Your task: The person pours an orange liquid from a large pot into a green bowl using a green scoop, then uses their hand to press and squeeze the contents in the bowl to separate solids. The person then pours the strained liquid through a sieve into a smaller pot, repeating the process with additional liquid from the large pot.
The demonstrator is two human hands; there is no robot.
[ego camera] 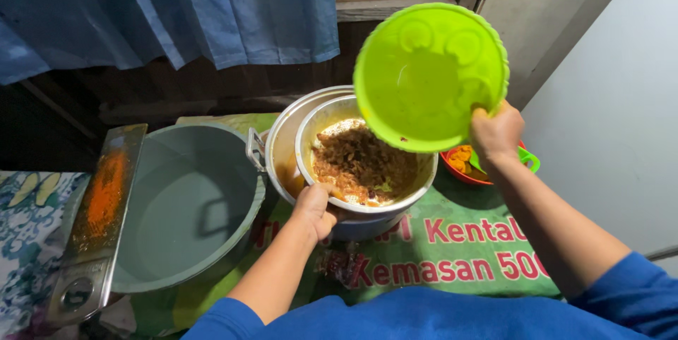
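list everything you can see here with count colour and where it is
green bowl: 1, lime green, held tilted above the white bowl
white bowl: 1, white, centre, holds brown shredded food
metal pot: 1, silver, behind and left of the white bowl
grey bucket: 1, grey, left of the pot
grater: 1, metal with orange residue, lying on the bucket's left rim
red bowl: 1, red, right, orange food inside, partly hidden
printed sheet: 1, green with red lettering, under the bowls
curtain: 1, blue, top left
patterned cloth: 1, floral, far left
left hand: grips the white bowl's near rim
right hand: holds the green bowl's edge
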